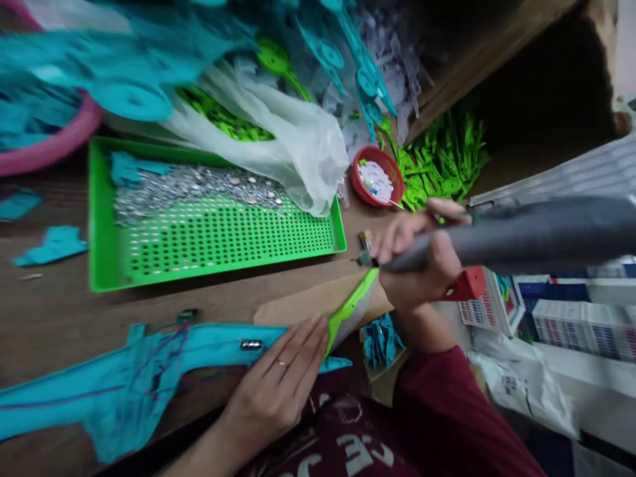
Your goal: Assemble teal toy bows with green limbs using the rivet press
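My right hand is wrapped round a dark grey electric screwdriver. Its tip points left, just above the upper end of a narrow lime-green plastic piece; whether it touches cannot be seen. My left hand, wearing a ring, lies flat with fingers stretched over the end of a long turquoise plastic shell. Its fingertips reach the lower part of the green piece. Thin wires and a small metallic part show in the shell. A translucent piece lies beside the green one, partly hidden.
Ahead stands a green perforated tray with small metal parts, partly under a whitish plastic bag. A red basket holds small white pieces. Lime-green parts and turquoise parts are heaped behind. A brush lies near the screwdriver tip.
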`<state>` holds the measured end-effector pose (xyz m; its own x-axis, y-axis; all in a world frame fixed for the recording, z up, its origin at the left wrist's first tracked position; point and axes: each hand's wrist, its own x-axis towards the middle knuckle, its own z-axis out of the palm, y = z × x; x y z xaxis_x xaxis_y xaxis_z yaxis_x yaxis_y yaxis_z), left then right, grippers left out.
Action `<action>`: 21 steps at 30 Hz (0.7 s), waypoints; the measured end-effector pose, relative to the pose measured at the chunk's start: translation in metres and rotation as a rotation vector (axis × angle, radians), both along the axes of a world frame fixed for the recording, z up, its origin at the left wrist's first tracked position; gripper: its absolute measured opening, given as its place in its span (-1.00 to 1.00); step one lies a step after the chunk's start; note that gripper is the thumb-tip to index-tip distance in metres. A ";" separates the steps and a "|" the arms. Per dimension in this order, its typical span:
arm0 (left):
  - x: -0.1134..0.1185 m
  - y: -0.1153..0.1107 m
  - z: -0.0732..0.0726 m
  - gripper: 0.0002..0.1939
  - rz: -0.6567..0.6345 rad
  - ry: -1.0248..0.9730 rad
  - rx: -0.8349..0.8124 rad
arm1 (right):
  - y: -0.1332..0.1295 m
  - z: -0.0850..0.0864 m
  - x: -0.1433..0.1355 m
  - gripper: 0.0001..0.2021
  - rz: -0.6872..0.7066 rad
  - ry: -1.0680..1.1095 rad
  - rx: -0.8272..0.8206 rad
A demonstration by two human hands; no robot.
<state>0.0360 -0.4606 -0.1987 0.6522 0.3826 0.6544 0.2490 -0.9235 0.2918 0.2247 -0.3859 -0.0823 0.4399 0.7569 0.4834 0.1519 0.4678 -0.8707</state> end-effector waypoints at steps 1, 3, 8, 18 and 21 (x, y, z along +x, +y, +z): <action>0.000 0.000 -0.002 -0.58 -0.006 -0.014 -0.018 | -0.019 0.004 0.003 -0.80 -0.001 -0.008 -0.012; 0.001 -0.001 -0.005 -0.57 -0.019 -0.033 -0.047 | -0.051 0.001 0.006 -0.77 -0.017 -0.015 -0.042; 0.002 0.000 -0.004 -0.59 -0.040 -0.005 -0.012 | -0.081 -0.041 0.012 -0.71 -0.010 -0.022 -0.072; 0.000 0.001 0.002 -0.63 -0.051 0.057 0.044 | -0.077 -0.053 0.025 -0.71 0.466 -0.107 -0.086; -0.001 0.001 0.006 -0.64 -0.016 0.078 0.075 | -0.072 -0.040 0.034 -0.77 0.662 -0.143 -0.135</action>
<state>0.0351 -0.4596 -0.1926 0.7078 0.3234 0.6280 0.2534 -0.9461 0.2016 0.2588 -0.4582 -0.1219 -0.1963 0.9019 0.3847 -0.0103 0.3905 -0.9206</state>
